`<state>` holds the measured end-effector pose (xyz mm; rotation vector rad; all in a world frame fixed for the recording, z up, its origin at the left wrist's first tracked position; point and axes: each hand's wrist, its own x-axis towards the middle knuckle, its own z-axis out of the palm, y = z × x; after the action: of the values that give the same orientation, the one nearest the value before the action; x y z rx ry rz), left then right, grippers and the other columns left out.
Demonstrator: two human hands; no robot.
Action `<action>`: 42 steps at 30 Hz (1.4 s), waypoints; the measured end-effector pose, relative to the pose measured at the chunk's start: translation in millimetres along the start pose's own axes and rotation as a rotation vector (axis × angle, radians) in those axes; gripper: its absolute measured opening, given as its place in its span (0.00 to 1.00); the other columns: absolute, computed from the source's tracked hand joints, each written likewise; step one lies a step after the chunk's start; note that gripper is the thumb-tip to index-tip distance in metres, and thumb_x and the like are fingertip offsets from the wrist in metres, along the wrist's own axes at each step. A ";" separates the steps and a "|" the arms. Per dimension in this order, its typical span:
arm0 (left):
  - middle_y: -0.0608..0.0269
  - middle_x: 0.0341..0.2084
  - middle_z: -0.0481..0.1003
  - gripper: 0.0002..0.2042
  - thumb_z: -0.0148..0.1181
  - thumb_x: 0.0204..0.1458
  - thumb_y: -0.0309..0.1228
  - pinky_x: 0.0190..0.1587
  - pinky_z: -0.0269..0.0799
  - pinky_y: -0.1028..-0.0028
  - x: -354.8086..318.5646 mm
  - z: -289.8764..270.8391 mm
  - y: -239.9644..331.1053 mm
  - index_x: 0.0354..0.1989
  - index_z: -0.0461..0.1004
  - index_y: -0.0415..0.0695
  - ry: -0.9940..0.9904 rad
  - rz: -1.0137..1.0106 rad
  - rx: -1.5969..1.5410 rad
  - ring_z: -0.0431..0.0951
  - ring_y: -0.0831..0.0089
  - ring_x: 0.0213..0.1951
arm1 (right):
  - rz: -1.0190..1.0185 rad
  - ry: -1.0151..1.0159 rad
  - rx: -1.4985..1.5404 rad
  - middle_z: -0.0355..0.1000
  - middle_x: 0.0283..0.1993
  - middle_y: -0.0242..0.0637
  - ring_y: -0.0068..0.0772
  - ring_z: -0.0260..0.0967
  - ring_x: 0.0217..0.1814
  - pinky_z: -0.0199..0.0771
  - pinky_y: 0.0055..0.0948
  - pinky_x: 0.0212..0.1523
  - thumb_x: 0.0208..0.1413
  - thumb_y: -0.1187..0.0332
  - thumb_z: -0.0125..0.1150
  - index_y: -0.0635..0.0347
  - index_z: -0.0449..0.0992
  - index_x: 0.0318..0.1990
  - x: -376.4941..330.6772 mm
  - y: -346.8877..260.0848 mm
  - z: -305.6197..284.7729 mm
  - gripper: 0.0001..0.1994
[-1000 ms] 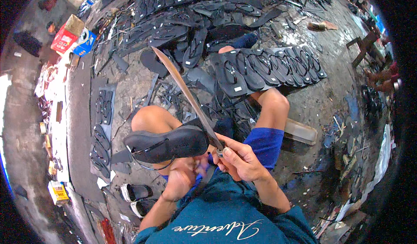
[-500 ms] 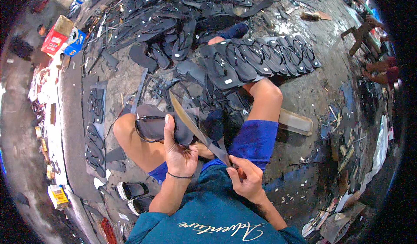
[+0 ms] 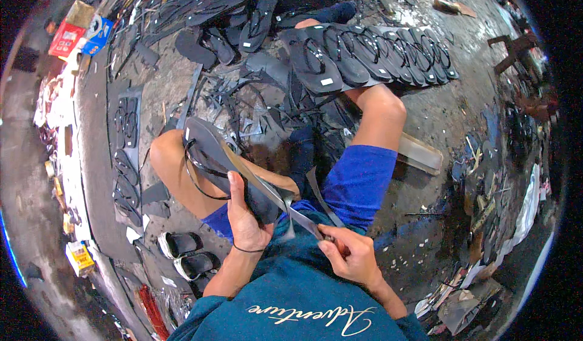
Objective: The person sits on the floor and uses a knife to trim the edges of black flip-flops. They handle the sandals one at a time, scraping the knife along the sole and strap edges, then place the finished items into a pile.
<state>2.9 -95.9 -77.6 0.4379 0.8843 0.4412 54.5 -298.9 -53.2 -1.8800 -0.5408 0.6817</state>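
My left hand (image 3: 248,222) grips a black flip-flop (image 3: 260,200) with a thin black strap, thumb on top of the sole, toe end pointing up and left. In my right hand (image 3: 353,255) is the handle of a long knife (image 3: 305,221). Its blade lies along the right edge of the sole. A thin dark offcut strip (image 3: 289,222) hangs at the blade near the heel end. A row of strapped black flip-flops (image 3: 322,74) lies side by side across my right lower leg.
Loose soles and scraps (image 3: 261,22) cover the floor ahead. At left are more flip-flops (image 3: 126,180) and a pair of black-and-white shoes (image 3: 188,256). A pale block (image 3: 419,154) lies beside my right knee. Boxes (image 3: 68,37) stand at far left.
The flip-flop has tilted, its toe end swinging upward. The knife blade has come down against the sole's edge, and a strip now hangs there. Both hands keep their grips.
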 end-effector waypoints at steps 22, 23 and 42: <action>0.66 0.33 0.76 0.20 0.44 0.62 0.49 0.39 0.74 0.72 11.1 -16.2 8.0 0.44 0.70 0.43 0.058 0.199 0.387 0.77 0.74 0.34 | -0.053 0.088 0.272 0.76 0.32 0.37 0.26 0.72 0.28 0.73 0.27 0.29 0.57 0.69 0.58 0.63 0.73 0.50 75.1 5.8 47.1 0.14; 0.65 0.33 0.75 0.20 0.45 0.62 0.49 0.39 0.73 0.71 34.3 -8.5 26.6 0.44 0.70 0.44 -0.031 0.156 0.396 0.76 0.73 0.35 | 0.019 0.142 0.387 0.75 0.32 0.36 0.23 0.72 0.29 0.73 0.26 0.30 0.58 0.69 0.58 0.64 0.73 0.50 80.6 8.2 42.3 0.14; 0.65 0.29 0.75 0.05 0.61 0.53 0.31 0.40 0.81 0.63 191.9 124.6 -20.2 0.32 0.74 0.45 -0.295 -0.165 0.092 0.76 0.70 0.34 | 0.208 0.311 0.318 0.72 0.31 0.35 0.24 0.68 0.24 0.71 0.27 0.27 0.63 0.66 0.50 0.61 0.60 0.60 90.8 49.5 -8.4 0.20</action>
<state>214.4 -32.4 -140.5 0.4956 0.6496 0.1788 130.3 -265.2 -115.6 -1.7087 -0.0331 0.5565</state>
